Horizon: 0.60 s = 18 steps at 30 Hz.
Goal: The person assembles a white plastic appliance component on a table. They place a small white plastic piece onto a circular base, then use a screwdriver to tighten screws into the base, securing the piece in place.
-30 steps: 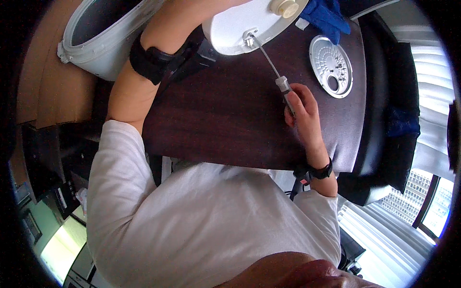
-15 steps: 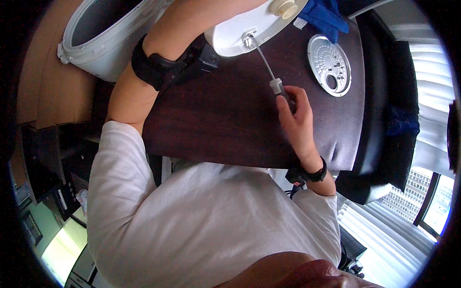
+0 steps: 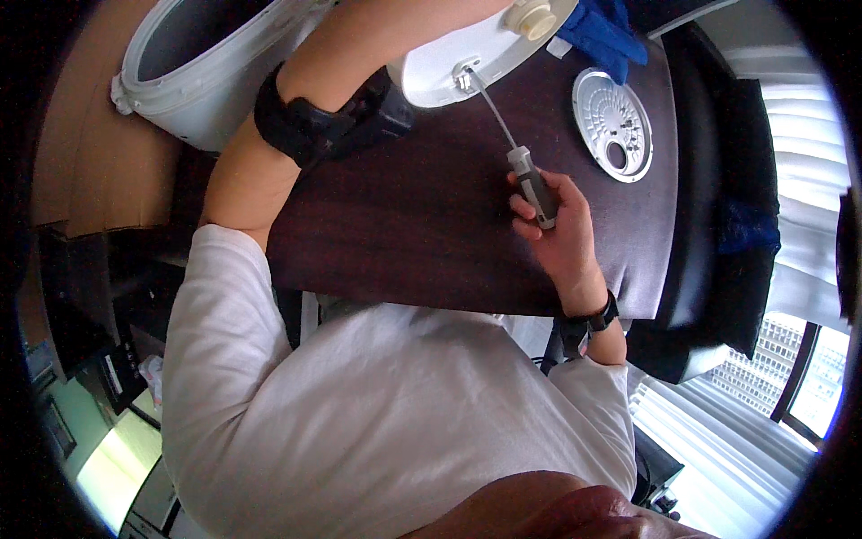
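Note:
My right hand [image 3: 571,229] is closed round the grey-and-white handle of a screwdriver [image 3: 537,192]. The screwdriver's long metal shaft slants up and left, its tip at a small metal fitting [image 3: 463,75] on a white plastic housing [image 3: 426,74]. Near the upper edge of the view, a cream round knob-like part [image 3: 532,20] stands out from this housing. My left forearm [image 3: 332,56] reaches over to the housing's far side. The left hand itself lies beyond the upper edge, so its fingers are hidden.
On the dark table [image 3: 404,216], a round pale plate [image 3: 594,97] bears several small dark pieces. Behind it lies a blue cloth [image 3: 603,36]. A white tub-like container [image 3: 193,112] stands at the far left beside cardboard [image 3: 108,171]. A black chair [image 3: 705,189] borders the table's right.
My right hand has rolled round the screwdriver handle and shifted slightly down and right, exposing more of the handle. The tip stays at the fitting. My left forearm has moved slightly right.

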Each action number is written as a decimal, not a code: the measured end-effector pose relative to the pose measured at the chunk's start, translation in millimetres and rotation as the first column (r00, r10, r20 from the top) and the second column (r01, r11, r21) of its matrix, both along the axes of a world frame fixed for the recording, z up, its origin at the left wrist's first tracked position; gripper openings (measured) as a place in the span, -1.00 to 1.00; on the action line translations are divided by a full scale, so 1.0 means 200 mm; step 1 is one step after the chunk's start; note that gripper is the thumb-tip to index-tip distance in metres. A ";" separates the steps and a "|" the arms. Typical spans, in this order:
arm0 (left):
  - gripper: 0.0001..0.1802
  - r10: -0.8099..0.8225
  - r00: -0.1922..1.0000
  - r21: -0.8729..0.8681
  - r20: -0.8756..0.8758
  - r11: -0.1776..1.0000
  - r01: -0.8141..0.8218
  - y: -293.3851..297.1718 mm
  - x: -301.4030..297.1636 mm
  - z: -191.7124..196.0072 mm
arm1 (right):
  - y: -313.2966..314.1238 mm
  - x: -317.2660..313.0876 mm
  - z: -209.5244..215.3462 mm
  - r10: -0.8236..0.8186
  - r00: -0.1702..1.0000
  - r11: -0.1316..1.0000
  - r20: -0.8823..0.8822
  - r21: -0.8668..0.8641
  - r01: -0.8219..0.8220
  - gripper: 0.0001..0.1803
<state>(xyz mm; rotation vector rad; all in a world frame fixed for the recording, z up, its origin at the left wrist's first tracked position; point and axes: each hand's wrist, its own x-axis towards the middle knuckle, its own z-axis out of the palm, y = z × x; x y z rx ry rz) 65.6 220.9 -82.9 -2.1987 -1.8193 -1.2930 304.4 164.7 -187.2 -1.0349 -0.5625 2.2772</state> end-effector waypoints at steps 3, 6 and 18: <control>-0.81 -0.015 1.000 0.005 0.014 1.000 0.015 0.01 -0.01 0.00 | 0.02 0.03 -0.01 0.111 0.992 0.994 -0.059 0.030 -0.109 -0.66; -0.81 -0.007 1.000 0.006 -0.013 1.000 0.007 0.01 0.00 -0.01 | 0.01 0.01 -0.05 0.041 0.884 0.824 0.465 0.485 -0.293 -0.69; -0.80 -0.009 1.000 -0.040 0.024 0.999 0.010 0.01 -0.02 0.01 | 0.11 0.05 0.01 -0.284 0.789 0.698 0.545 0.682 -0.219 -0.71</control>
